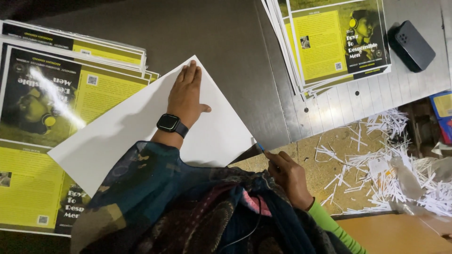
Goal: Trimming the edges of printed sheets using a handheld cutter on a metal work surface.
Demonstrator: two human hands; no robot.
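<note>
Hands pin white sheet (flat).

We see yellow covers stacked left, more covers far right, a black phone, and paper strips.

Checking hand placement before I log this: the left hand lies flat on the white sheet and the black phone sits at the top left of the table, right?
Not quite. The head view shows the black phone at the top right. The left hand does lie flat on the white sheet.
</note>
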